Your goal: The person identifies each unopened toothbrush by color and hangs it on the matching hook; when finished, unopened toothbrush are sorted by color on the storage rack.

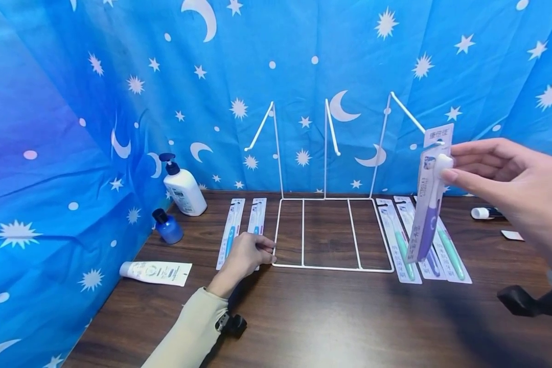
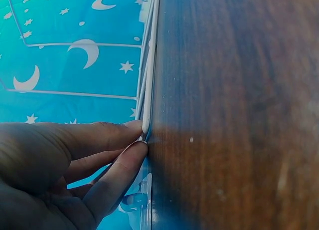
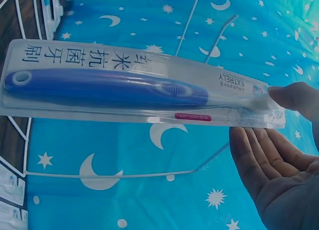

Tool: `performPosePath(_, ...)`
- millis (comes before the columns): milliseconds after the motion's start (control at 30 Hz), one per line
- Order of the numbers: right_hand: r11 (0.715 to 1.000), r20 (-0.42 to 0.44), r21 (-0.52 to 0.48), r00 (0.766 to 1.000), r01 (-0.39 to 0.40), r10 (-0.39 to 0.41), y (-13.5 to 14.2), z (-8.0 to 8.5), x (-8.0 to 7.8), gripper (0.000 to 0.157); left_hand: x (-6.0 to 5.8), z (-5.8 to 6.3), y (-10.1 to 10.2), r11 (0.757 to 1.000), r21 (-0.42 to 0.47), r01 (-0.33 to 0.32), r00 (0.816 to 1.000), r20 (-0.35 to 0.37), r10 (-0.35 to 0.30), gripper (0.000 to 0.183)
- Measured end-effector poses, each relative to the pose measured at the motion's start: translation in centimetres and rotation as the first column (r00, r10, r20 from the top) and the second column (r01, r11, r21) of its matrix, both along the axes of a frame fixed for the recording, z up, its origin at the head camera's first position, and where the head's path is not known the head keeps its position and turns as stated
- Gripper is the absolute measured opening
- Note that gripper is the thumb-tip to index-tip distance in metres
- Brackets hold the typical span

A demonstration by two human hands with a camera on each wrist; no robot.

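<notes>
My right hand (image 1: 510,174) pinches the upper part of a packaged purple toothbrush (image 1: 430,225) between thumb and fingers. The pack hangs upright, with its hanging slot at the end of the right hook (image 1: 409,113) of a white wire rack (image 1: 331,268). In the right wrist view the toothbrush pack (image 3: 109,88) appears lengthwise, its brush-head end by the thumb. My left hand (image 1: 246,253) holds the rack's front left corner at the table; the left wrist view shows thumb and forefinger pinching the wire frame (image 2: 148,100). The middle hook (image 1: 332,128) and left hook (image 1: 259,127) carry nothing.
Two blue toothbrush packs (image 1: 230,232) lie left of the rack, and several green and purple packs (image 1: 399,240) lie right. A pump bottle (image 1: 185,191), a blue bottle (image 1: 168,227) and a tube (image 1: 158,272) are at left. A black-and-white tube (image 1: 485,212) lies far right.
</notes>
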State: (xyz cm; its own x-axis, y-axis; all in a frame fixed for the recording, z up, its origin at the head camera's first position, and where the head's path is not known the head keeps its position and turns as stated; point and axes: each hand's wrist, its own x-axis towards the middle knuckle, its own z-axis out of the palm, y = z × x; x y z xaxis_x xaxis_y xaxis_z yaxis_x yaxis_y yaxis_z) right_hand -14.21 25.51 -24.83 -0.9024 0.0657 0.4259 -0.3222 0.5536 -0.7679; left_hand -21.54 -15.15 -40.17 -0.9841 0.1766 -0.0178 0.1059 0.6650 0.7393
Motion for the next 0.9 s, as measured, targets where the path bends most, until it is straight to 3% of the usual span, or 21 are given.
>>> performPosePath(300,0.999,-0.036,0.039,0.999,0.028,-0.026,-1.0,-0.1,-1.0,0.042,0.1,0.0,0.0,1.000,-0.004,-0.010,1.000,0.016,0.010,0.022)
performPosePath(500,0.999,-0.071,0.034,0.997,0.041,-0.039,-1.3,-0.1,-2.0,0.039,0.1,0.0,0.1,1.000,-0.013,-0.001,1.000,-0.019,0.001,0.021)
performPosePath(900,0.995,-0.044,0.036,0.995,0.092,-0.090,-1.6,-0.3,-4.3,0.046,0.1,0.0,0.0,1.000,-0.009,0.017,0.999,-0.052,-0.017,0.021)
